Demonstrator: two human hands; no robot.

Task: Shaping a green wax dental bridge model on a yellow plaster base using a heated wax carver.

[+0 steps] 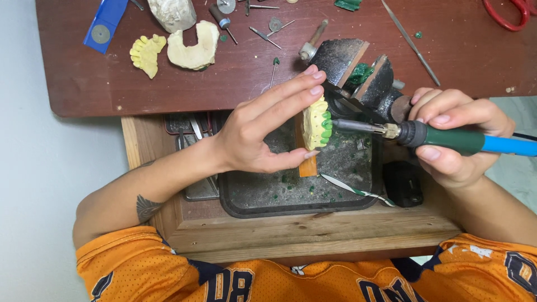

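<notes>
Cast (316, 124) pinched in left hand (263, 131), iron (425, 136) tip touching

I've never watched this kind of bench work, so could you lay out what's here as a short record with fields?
Left hand: left hand pinches a yellow dental cast with green wax teeth, held upright
Right hand: right hand grips a heated wax tool, green and blue handle
Contact: the tool's metal tip meets the green teeth
Below: dark tray speckled with green chips, set in a wooden drawer
Bench: brown desk with a small vise, two more casts, burs, red scissors
</notes>
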